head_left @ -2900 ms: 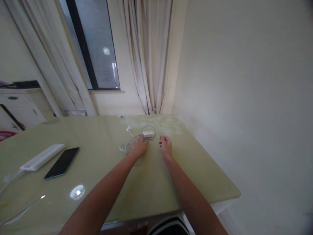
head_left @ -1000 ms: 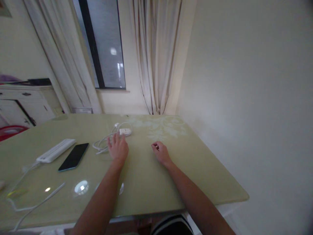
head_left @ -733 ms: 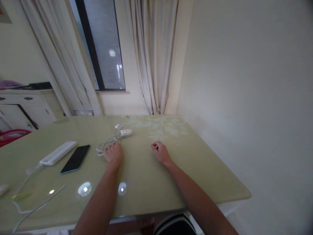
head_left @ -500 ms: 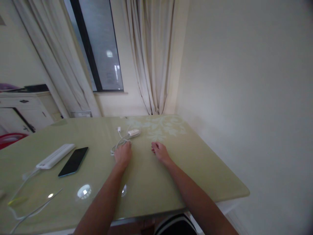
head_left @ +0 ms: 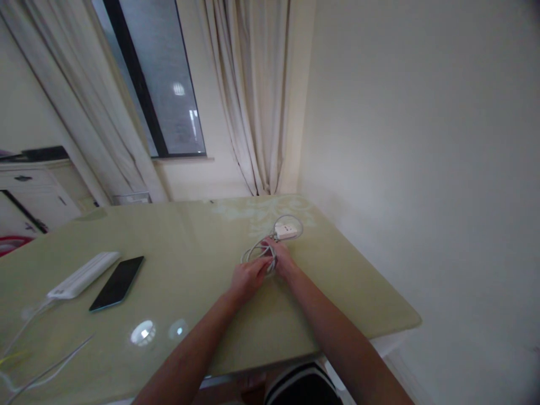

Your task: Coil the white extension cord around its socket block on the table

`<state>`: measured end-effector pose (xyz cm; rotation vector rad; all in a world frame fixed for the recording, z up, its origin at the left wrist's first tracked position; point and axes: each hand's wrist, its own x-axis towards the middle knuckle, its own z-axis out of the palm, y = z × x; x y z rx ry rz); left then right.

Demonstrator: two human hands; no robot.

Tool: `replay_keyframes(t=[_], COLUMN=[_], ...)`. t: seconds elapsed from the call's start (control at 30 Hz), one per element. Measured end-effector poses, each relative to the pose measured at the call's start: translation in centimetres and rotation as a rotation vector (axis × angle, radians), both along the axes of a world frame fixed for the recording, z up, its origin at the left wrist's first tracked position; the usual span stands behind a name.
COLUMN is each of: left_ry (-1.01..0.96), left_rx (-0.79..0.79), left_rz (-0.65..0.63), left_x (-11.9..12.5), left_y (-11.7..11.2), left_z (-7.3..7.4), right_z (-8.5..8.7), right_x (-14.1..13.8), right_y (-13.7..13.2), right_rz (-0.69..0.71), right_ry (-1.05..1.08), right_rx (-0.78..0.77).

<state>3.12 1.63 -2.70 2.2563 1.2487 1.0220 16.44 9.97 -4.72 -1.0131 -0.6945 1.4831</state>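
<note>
A coiled white cable (head_left: 252, 249) is gathered between my two hands above the pale green table. My left hand (head_left: 248, 278) is closed, its fingertips pinching the near side of the coil. My right hand (head_left: 281, 258) has its fingers curled around the coil's right side. Just beyond my right hand is a small white socket block (head_left: 286, 231) with dark slots, ringed by a loop of the cable. The plug end seen earlier cannot be made out now.
Left on the table (head_left: 185, 225) lie a black phone (head_left: 117, 283) and a long white power strip (head_left: 84, 274) with its cord. A thin cable (head_left: 54, 368) lies at the near left. A wall (head_left: 400, 169) runs along the right side.
My left hand has carried the cable and socket block rightward to my right hand, which now holds the coil too. The view has shifted slightly.
</note>
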Motion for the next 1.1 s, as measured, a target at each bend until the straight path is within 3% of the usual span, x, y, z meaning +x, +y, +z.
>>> replay_keyframes(t=[0.1, 0.2, 0.27, 0.5, 0.57, 0.7, 0.87, 1.0, 1.1], left_ry=[-0.133, -0.354, -0.439, -0.879, -0.969, -1.092, -1.030, -0.802, -0.556], left_rx=[0.066, 0.141, 0.070, -0.575, -0.637, -0.671, -0.589, -0.438, -0.260], left_rz=[-0.002, 0.204, 0.284, 0.027, 0.016, 0.011, 0.033, -0.008, 0.109], left_x=[-0.4, -1.7, -2.6, -3.2, -3.0, -3.1, -3.5, -3.3, -3.2], left_y=[-0.1, 0.9, 1.9, 3.5, 3.5, 3.5, 3.5, 3.4, 3.2], left_z=[1.0, 1.5, 1.3, -0.5, -0.6, -0.4, -0.1, 0.1, 0.0], right_z=[0.4, 0.9, 1.3, 1.8, 1.7, 1.6, 1.8, 1.7, 1.4], right_x=[0.2, 0.4, 0.4, -0.9, -1.4, -2.0, -2.0, -1.7, -1.5], right_y=[-0.2, -0.6, -1.0, -3.2, -3.5, -3.5, -2.9, -2.4, -2.1], right_rz=[-0.098, -0.069, 0.006, 0.465, 0.496, 0.409, 0.271, 0.110, 0.035], right_ry=[0.076, 0.071, 0.024, -0.013, -0.012, 0.023, 0.123, 0.101, 0.099], right_rx=[0.001, 0.063, 0.109, 0.181, 0.188, 0.206, 0.254, 0.246, 0.228])
